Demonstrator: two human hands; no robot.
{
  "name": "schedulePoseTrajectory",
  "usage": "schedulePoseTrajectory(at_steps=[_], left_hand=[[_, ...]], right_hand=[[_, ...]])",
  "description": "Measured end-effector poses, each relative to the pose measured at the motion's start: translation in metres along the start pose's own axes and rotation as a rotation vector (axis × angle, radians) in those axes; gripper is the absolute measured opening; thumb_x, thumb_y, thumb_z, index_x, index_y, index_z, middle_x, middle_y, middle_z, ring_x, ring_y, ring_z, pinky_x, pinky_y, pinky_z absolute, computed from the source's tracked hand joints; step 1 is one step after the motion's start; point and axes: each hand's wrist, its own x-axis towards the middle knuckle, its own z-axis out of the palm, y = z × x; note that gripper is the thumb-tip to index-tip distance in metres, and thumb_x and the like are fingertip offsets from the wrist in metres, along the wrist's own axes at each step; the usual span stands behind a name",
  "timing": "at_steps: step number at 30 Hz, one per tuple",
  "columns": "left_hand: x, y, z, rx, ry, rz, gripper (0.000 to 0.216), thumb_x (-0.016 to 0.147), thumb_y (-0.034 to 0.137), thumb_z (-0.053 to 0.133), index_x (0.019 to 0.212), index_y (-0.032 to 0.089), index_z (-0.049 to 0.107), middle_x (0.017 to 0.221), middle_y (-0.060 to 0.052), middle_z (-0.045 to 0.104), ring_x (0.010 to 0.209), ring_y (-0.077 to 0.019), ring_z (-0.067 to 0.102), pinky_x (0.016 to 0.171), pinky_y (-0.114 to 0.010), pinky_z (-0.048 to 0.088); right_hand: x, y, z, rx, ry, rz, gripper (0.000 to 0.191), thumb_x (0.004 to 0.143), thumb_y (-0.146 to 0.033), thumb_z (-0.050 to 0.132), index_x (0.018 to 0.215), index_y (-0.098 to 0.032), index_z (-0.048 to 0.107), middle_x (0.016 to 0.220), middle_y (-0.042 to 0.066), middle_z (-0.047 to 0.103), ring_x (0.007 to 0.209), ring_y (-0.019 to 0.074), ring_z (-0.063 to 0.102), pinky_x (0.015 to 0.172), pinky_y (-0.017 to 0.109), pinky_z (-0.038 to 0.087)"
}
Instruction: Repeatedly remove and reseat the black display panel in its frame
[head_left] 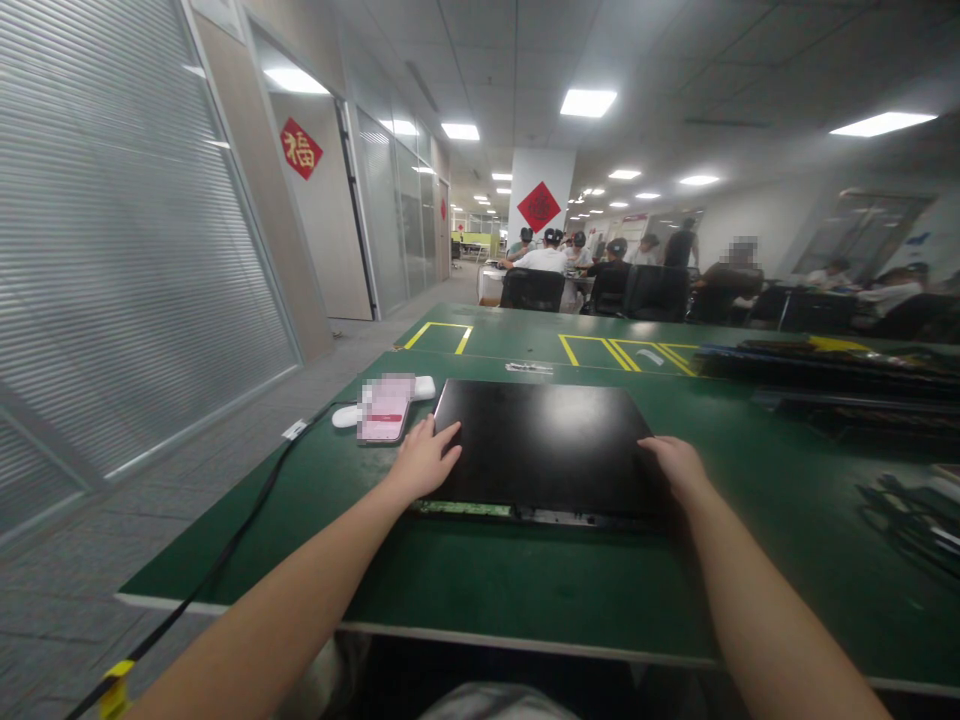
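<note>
A flat black panel [544, 440], like a bare display screen, lies on the green table [465, 580] in front of me; a strip of circuit board shows along its near edge. My left hand [424, 458] rests on the panel's left near corner, fingers stretched and apart. My right hand [679, 462] lies on the right near corner, fingers curled over the edge. Neither hand lifts anything.
A phone [385, 408] and a white power bank [346, 414] lie left of the panel, with a black cable [225, 545] running off the table's left edge. Stacked dark panels [825, 365] and cables [911, 515] sit at right. Several seated people work at far tables.
</note>
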Motion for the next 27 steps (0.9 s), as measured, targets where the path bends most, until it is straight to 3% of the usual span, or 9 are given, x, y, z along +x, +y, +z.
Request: schedulePoseTrajectory(at_steps=[8, 17, 27], left_hand=[[-0.0004, 0.0014, -0.0007, 0.038, -0.012, -0.001, 0.051, 0.098, 0.04, 0.046, 0.147, 0.027, 0.05, 0.156, -0.015, 0.042, 0.145, -0.0345, 0.036, 0.114, -0.044, 0.031], [-0.0003, 0.0015, 0.0018, 0.044, -0.016, -0.012, 0.05, 0.098, 0.039, 0.045, 0.147, 0.028, 0.05, 0.156, -0.016, 0.041, 0.145, -0.0359, 0.035, 0.114, -0.047, 0.03], [-0.0005, 0.0, 0.0055, 0.052, 0.009, -0.003, 0.049, 0.097, 0.038, 0.046, 0.145, 0.027, 0.053, 0.155, -0.016, 0.043, 0.145, -0.0358, 0.035, 0.115, -0.048, 0.03]], right_hand=[[0.0046, 0.0054, 0.0018, 0.028, -0.022, 0.009, 0.032, 0.067, -0.038, 0.067, 0.089, -0.016, 0.073, 0.109, 0.015, 0.073, 0.105, 0.0321, 0.065, 0.091, 0.04, 0.047], [0.0022, -0.0001, 0.0004, 0.01, -0.018, 0.011, 0.027, 0.066, -0.035, 0.067, 0.084, -0.015, 0.073, 0.106, 0.015, 0.074, 0.105, 0.0319, 0.065, 0.09, 0.039, 0.048], [-0.0021, -0.0033, -0.0009, -0.016, -0.026, 0.016, 0.034, 0.067, -0.036, 0.066, 0.093, -0.015, 0.075, 0.112, 0.016, 0.073, 0.106, 0.0313, 0.065, 0.09, 0.039, 0.048]])
